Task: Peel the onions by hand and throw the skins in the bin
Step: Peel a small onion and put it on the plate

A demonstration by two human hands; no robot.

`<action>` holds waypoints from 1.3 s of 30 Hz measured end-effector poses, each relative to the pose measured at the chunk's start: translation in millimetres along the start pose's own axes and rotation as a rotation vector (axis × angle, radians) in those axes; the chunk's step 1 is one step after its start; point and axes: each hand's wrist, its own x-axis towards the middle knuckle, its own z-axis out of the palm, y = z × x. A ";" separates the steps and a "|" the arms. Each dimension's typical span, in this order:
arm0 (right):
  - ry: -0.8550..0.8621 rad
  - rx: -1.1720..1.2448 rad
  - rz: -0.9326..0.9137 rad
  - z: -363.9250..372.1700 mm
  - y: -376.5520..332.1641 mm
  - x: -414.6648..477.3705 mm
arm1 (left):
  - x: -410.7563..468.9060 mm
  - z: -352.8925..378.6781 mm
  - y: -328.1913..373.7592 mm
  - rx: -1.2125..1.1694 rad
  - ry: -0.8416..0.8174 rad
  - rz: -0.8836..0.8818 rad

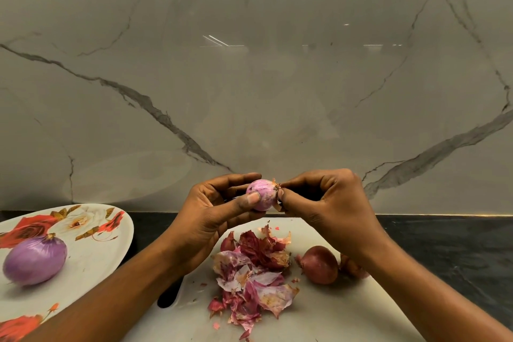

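A small, mostly peeled pink onion (263,194) is held up above the white cutting board (327,311). My left hand (211,216) grips it between thumb and fingers. My right hand (324,203) pinches the dry tip at the onion's right end. A pile of red and pink onion skins (254,269) lies on the board below. An unpeeled red onion (319,264) sits to the right of the pile, and another (354,268) is partly hidden behind my right forearm. A peeled purple onion (34,262) rests on the floral plate (91,261). No bin is in view.
The floral plate sits at the left on a dark countertop (444,247). A marble-patterned wall (249,78) rises right behind the counter. A dark slot, the board's handle hole (169,296), shows at the board's left edge under my left forearm.
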 end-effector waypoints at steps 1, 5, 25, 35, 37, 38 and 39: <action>0.008 -0.012 -0.012 0.2 0.1 0.1 | -0.1 0.1 0.0 -0.003 -0.004 -0.002; 0.010 0.089 0.046 -0.8 1.1 2.4 | 0.6 -1.2 0.3 -0.011 -0.011 -0.001; 0.010 0.141 0.043 0.4 0.6 2.2 | 0.6 0.2 4.0 -0.158 -0.071 -0.069; -0.053 0.150 0.072 -0.1 3.9 4.0 | 1.6 -2.2 2.3 -0.122 -0.065 -0.047; -0.039 0.156 0.072 0.2 4.8 3.4 | 1.7 -1.5 2.0 -0.126 -0.067 -0.058; -0.029 0.143 0.064 0.8 4.9 3.1 | 1.6 -0.9 1.9 -0.133 -0.068 -0.067; -0.020 0.124 0.055 1.5 5.3 2.7 | 1.6 -0.4 1.9 -0.143 -0.069 -0.076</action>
